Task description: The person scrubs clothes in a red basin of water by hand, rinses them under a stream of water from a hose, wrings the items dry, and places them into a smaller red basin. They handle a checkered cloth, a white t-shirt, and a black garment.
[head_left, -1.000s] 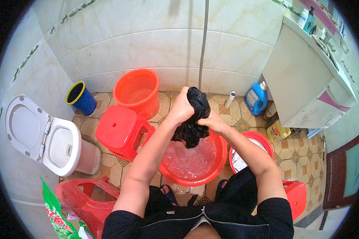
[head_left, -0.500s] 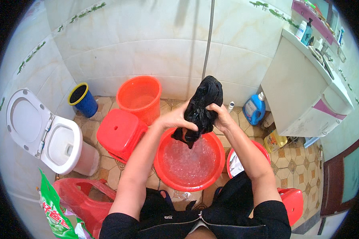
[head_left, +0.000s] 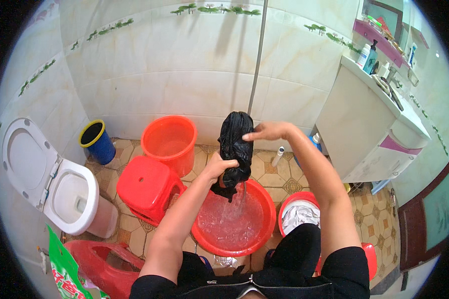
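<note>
One wet, bunched black cloth (head_left: 236, 130)

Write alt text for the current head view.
The person's left hand grips a bunched black fabric item above a round red plastic basin of water, with the right hand at the item's upper right edge. A square red plastic stool, a round orange plastic bucket and an open white toilet stand to the left.

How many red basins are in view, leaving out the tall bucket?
2: the water basin below the black cloth; the smaller basin to its right, holding pale material and partly hidden by the knee. Others may be hidden.
</note>
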A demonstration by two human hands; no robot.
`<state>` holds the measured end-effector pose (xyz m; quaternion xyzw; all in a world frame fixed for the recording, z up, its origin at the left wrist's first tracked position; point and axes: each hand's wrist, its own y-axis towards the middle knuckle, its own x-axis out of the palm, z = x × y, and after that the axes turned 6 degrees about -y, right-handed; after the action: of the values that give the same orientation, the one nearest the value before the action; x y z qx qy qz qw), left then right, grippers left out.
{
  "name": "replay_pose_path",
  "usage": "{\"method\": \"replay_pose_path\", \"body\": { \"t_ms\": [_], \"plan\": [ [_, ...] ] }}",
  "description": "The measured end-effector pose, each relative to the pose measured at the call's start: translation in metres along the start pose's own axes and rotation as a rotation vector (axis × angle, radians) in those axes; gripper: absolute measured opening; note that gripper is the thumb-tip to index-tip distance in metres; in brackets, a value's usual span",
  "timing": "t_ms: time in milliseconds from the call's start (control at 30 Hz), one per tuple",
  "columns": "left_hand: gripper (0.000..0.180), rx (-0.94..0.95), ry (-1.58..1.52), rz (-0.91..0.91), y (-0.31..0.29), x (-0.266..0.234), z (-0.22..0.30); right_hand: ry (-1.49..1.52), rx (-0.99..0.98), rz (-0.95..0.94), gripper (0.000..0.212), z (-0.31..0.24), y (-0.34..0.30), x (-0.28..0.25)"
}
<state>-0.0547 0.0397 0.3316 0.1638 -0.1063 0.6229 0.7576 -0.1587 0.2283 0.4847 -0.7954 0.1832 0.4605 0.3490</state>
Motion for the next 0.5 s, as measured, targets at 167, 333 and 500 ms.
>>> {"method": "replay_pose_path", "body": {
  "t_ms": [167,333,500],
  "plan": [
    [0.045,-0.032,-0.086,-0.007,0.008,-0.01,0.014,0.0,-0.027,0.386,0.086,0.006,0.027,-0.099],
    [0.05,-0.082,-0.24,-0.093,0.024,-0.025,0.006,-0.47,-0.052,1.012,0.079,-0.016,0.055,-0.214],
    [0.044,-0.134,-0.254,-0.081,0.038,-0.036,0.006,-0.698,0.123,1.317,0.079,-0.045,0.07,-0.301]
  ]
}}
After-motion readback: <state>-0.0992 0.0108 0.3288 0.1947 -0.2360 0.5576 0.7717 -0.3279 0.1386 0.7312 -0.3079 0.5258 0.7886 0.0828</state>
